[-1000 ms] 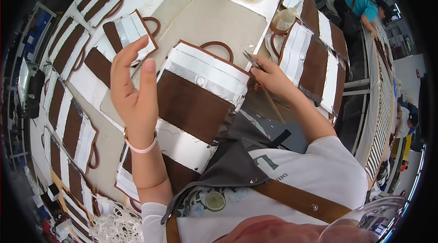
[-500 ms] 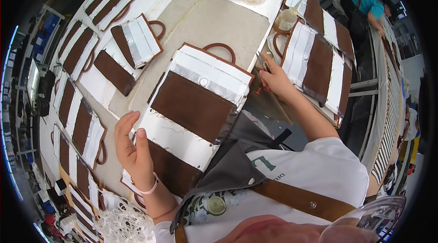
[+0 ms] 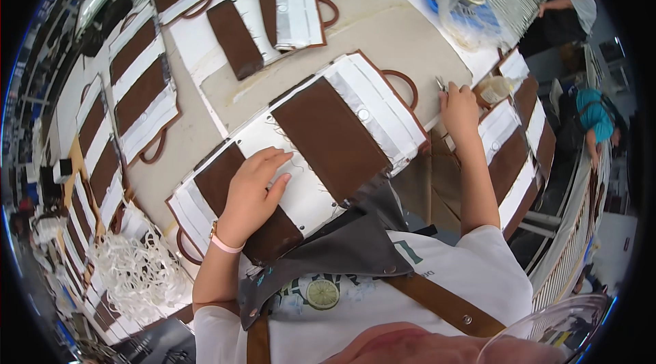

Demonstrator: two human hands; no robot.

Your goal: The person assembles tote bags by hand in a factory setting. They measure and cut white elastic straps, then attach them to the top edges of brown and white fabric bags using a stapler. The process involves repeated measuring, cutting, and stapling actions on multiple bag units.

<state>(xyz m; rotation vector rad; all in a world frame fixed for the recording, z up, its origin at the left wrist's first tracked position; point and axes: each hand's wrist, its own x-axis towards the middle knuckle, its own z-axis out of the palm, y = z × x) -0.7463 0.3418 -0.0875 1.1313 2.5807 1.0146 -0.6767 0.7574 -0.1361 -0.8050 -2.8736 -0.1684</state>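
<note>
An unfolded brown and white bag body (image 3: 328, 138) lies in front of me on the work table, with a curved brown handle (image 3: 403, 84) at its far right end. Loose threads hang over the white strip between its brown panels. My left hand (image 3: 254, 190) rests on or just above that strip and the nearer brown panel, thumb and fingers apart, holding nothing visible. Past the bag's right edge, my right hand (image 3: 461, 113) is closed around small metal thread snips (image 3: 441, 82). Only their tips show; the rest is hidden in the fingers.
Similar bag pieces line the table's left side (image 3: 140, 91) and far side (image 3: 294, 12). A heap of white strips (image 3: 140, 261) sits at lower left. At right are a small bottle (image 3: 493, 91) and stacked bag pieces (image 3: 509, 152). Beyond, a person in teal (image 3: 596, 115) bends over.
My view has turned, so the bag now sits at a different slant. My left hand has come from beside the bag to over its white middle strip. My right hand still grips the snips.
</note>
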